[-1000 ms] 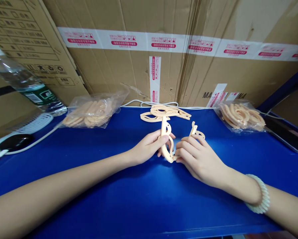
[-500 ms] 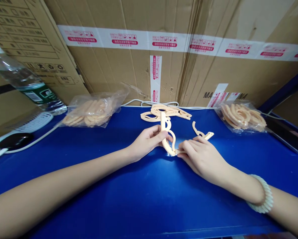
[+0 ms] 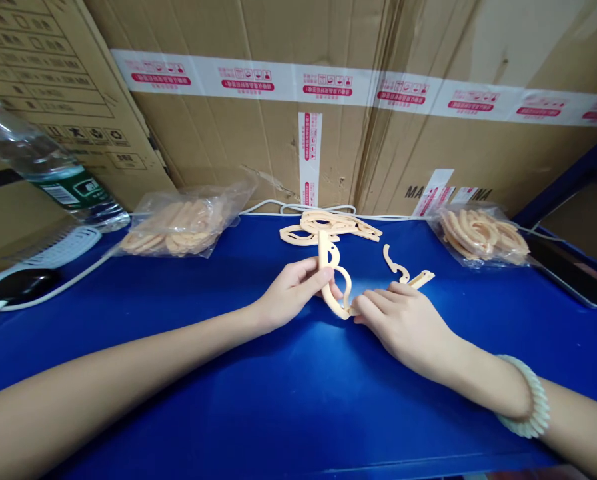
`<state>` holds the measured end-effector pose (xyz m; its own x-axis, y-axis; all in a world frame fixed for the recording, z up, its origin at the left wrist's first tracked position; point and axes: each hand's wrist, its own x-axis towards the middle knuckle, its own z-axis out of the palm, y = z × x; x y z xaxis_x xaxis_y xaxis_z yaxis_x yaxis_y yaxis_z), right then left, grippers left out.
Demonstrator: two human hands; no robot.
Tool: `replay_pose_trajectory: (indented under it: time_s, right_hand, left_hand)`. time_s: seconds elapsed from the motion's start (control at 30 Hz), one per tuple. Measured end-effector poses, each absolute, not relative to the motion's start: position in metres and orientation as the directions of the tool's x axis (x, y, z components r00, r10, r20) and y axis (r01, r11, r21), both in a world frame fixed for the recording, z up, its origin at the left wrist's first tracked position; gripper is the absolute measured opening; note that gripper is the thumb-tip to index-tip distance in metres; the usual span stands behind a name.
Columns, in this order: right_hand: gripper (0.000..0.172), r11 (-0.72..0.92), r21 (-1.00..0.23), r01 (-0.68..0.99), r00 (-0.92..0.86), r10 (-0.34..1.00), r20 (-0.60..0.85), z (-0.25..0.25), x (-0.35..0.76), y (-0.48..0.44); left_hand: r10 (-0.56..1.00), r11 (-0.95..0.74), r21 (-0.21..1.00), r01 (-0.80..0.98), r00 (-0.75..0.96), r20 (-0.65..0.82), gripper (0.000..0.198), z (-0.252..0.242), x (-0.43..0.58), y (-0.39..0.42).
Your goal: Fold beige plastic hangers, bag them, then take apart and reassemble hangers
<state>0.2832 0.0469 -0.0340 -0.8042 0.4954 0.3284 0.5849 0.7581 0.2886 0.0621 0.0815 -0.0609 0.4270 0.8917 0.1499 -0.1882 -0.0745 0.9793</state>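
My left hand is closed around a beige plastic folding-hanger arm, a curved piece with loops, tilted above the blue table. My right hand is pinched at that arm's lower end, gripping another slim beige hanger arm. This second piece shows past the knuckles, while its middle is hidden under my fingers. The two pieces meet between my hands; whether they are joined I cannot tell. Just beyond my right hand lies a loose hanger hook.
Several beige hanger pieces lie at the back. Clear bags of similar parts sit left and right. A water bottle, black mouse and white cable are at left. A cardboard box stands behind the blue table.
The arm in my left hand has dipped slightly. The far end of the piece in my right hand has swung a little outward. Both grips stay the same.
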Motion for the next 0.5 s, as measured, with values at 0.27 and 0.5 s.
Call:
replay_pose_trajectory:
  time_s: [0.27,0.5]
  right_hand:
    - [0.034,0.770,0.340,0.540,-0.833,0.432,0.346,-0.033,0.283,0.045]
    - [0.031,0.768,0.421,0.483,-0.859,0.321,0.399,-0.024,0.281,0.042]
  left_hand:
    - [0.898,-0.082,0.985,-0.153,0.418,0.139,0.037,-0.060,0.062,0.081]
    - [0.933,0.031,0.959,-0.283,0.352,0.073,0.036,-0.061,0.063,0.084]
